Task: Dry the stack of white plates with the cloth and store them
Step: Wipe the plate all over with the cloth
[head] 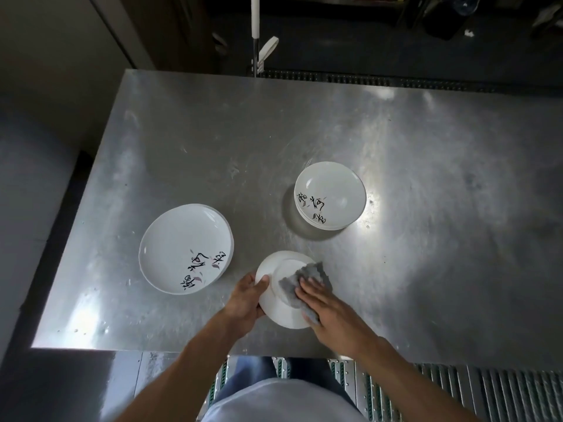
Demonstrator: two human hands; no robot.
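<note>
My left hand (245, 300) grips the left rim of a white plate (278, 312), held upside down above the steel table (243, 141). My right hand (327, 312) presses a grey cloth (294, 284) flat against the plate's underside, fingers straight. A large white plate with black calligraphy (182, 248) lies face up to the left. A stack of smaller white plates with the same lettering (330, 194) stands to the upper right.
The table's near edge runs just below my hands, with metal floor grating (457, 388) beyond it. A white-handled tool (256, 32) leans at the table's far edge. The left edge of the table drops to a dark floor.
</note>
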